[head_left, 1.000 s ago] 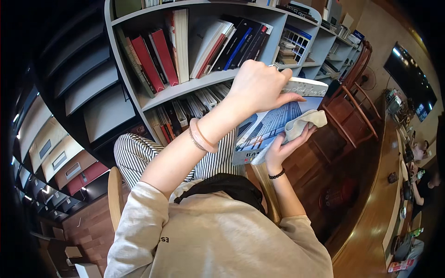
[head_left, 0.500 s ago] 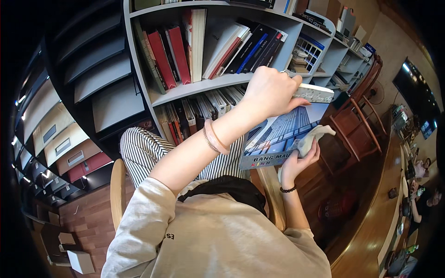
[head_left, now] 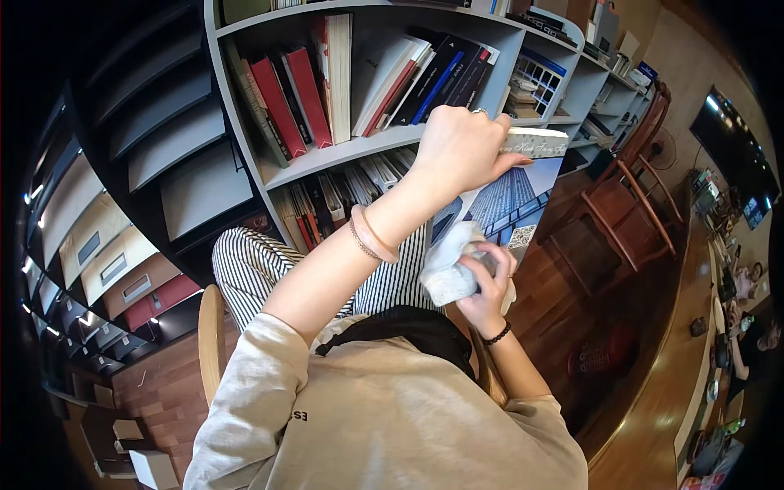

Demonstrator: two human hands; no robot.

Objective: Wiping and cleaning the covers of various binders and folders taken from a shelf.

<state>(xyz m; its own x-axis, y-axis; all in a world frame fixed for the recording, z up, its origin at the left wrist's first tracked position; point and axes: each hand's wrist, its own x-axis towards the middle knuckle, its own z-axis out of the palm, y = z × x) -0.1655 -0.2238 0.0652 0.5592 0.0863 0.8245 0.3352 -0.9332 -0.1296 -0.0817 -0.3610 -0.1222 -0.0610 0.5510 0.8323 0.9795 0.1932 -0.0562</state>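
Observation:
My left hand (head_left: 464,155) grips the top edge of a thick book (head_left: 508,196), with the thumb on its front cover. The cover shows blue glass tower blocks, and the book stands upright over my lap, tilted a little. My right hand (head_left: 487,282) is closed round a crumpled pale cloth (head_left: 454,261). That cloth lies against the lower part of the cover and hides its lower left. Part of the book's bottom edge is hidden behind the cloth and my right hand.
Ahead stands a grey bookcase (head_left: 392,133) with leaning books (head_left: 445,82) and folders below. Black racks with sample panels (head_left: 208,192) are at the left. To the right are a wooden chair (head_left: 629,212), a long wooden table (head_left: 645,408) and people beyond it.
My right hand has swept the cloth leftward and down across the book's lower cover. The book and my left hand have shifted slightly to the left.

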